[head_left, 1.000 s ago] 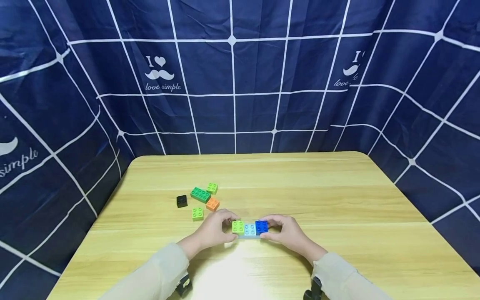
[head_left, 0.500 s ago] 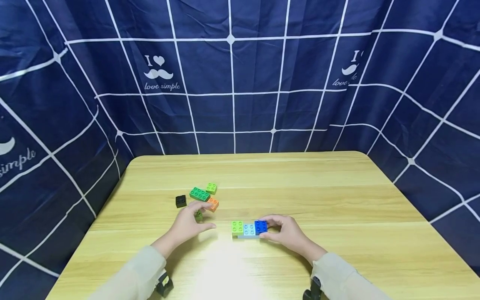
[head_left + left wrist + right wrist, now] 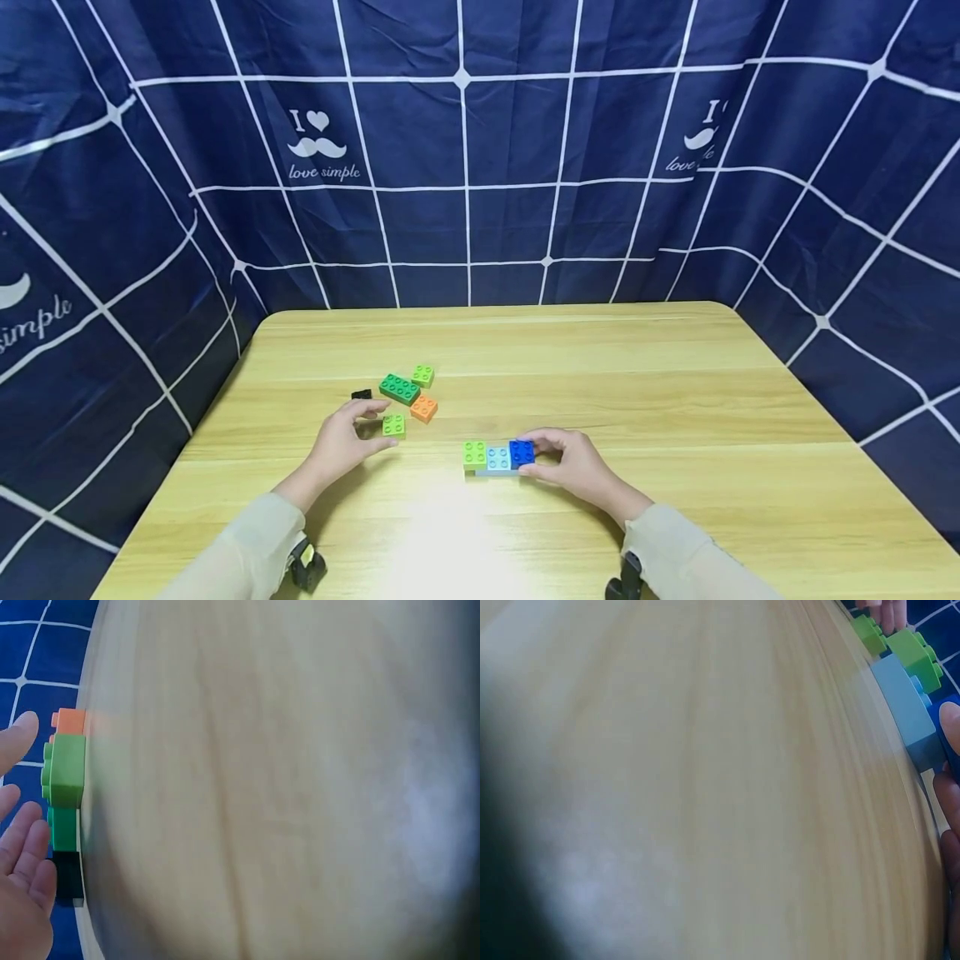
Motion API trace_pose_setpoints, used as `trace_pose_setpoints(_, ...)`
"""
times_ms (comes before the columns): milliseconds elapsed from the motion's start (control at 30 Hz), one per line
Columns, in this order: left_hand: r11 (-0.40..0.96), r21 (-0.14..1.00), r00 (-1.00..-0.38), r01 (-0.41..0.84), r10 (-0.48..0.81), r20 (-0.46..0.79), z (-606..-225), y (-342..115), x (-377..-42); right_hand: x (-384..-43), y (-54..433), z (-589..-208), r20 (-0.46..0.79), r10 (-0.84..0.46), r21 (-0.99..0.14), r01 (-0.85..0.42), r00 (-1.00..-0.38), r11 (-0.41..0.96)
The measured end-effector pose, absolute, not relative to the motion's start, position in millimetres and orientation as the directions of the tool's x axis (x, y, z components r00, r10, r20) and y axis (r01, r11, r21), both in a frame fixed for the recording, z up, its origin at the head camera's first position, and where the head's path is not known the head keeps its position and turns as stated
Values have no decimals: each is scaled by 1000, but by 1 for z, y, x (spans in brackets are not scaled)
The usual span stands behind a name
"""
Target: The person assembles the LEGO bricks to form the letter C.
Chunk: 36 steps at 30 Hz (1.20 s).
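Noting a small build on the table point(image 3: 675, 400), we take the light blue brick point(image 3: 498, 458) as our landmark, with sides as the person has them. On its left end sits a mounted lime brick point(image 3: 474, 453), jutting past the edge; on its right end, a dark blue brick point(image 3: 522, 452). Studs show between the two.

Right hand point(image 3: 581, 472), just right of the light blue brick: grip closed, thumb and fingers pinching the dark blue brick.

Left hand point(image 3: 337, 442), well left of the light blue brick: grip released, thumb and fingers parted about a loose lime brick point(image 3: 393, 426) (our left wrist view shows the thumb apart from it). That brick lies left of the light blue brick and a little beyond.

Farther beyond and left of the landmark we log an orange brick point(image 3: 423, 409), a long green brick point(image 3: 399, 389), a far lime brick point(image 3: 423, 377) and, leftmost, a black brick point(image 3: 362, 394), partly covered by the left hand. Well beyond the light blue brick hangs a navy curtain point(image 3: 510, 167) with white lines.
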<state>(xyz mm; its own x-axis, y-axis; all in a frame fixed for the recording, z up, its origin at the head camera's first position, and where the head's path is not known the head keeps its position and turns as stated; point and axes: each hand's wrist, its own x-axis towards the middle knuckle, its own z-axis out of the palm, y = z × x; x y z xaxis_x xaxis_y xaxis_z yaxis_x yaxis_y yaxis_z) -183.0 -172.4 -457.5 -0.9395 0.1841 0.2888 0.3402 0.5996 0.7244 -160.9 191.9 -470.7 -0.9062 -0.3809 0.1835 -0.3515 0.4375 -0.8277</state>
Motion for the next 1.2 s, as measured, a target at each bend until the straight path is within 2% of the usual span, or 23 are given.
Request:
trace_pose_setpoints(367,630,737,-970,243,175,170,-465,-171,-188,-161,192,-470,188,-381,-829,-355,-905,432)
trace_pose_setpoints(833,622,750,-974,227,151,169,-462,-165,-188,-162,192,-472,201,-386,-830,-366,-900,420)
trace_pose_setpoints(1200,529,788,-949,316,166,269,-452,-143,-183,-161,192,-472,206,-382,-831,-367,-901,418)
